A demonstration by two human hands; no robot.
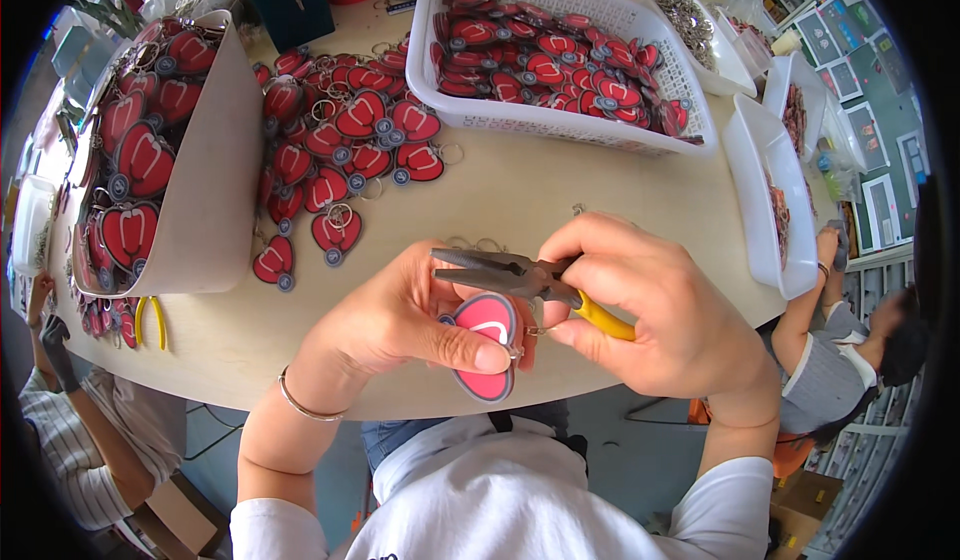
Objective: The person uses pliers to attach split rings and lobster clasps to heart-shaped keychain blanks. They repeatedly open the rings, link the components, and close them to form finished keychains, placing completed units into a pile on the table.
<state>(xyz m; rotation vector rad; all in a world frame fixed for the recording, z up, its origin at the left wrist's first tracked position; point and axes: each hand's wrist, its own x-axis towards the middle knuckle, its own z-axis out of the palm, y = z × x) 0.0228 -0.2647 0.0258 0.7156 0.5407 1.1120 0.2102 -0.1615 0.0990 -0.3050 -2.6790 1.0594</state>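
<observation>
Hands first, lower centre of frame: left hand [420, 325] has its fingers [470, 355] closed on one red heart-shaped tag [487, 345] w/ pink rim, held just off the near edge of the bench [560, 200]; right hand [650, 320] has fingers wrapped shut round yellow-handled pliers [530, 278], whose jaws point left over the tag, while thumb and forefinger pinch a small metal ring [533, 331] at the tag's right side. Judged from that, this tag is mid-step: ring at the eyelet, can't tell if it's through or closed yet. A thin bangle [300, 405] sits on the left wrist. Further out, left-centre, a loose pile of tags w/ rings [340, 140] lies on the bench, approx 25 and seemingly done. At far left a beige open tray [215, 170] holds larger-looking hearts, approx 10 visible, some w/ rings. A 2nd pair of yellow pliers [150, 320] lies below it, unused. Top centre, a white basket [570, 120] is packed w/ approx 30+ tags; ringed or not, can't tell. Upper right, a heap of spare metal rings [675, 5], too many to count, plus 2 white trays [780, 200] at the right edge. Count: 2 pliers, 1 basket, 1 tag in hand. So a good share looks finished and a full basket may remain. Other people sit at lower left and right.
</observation>
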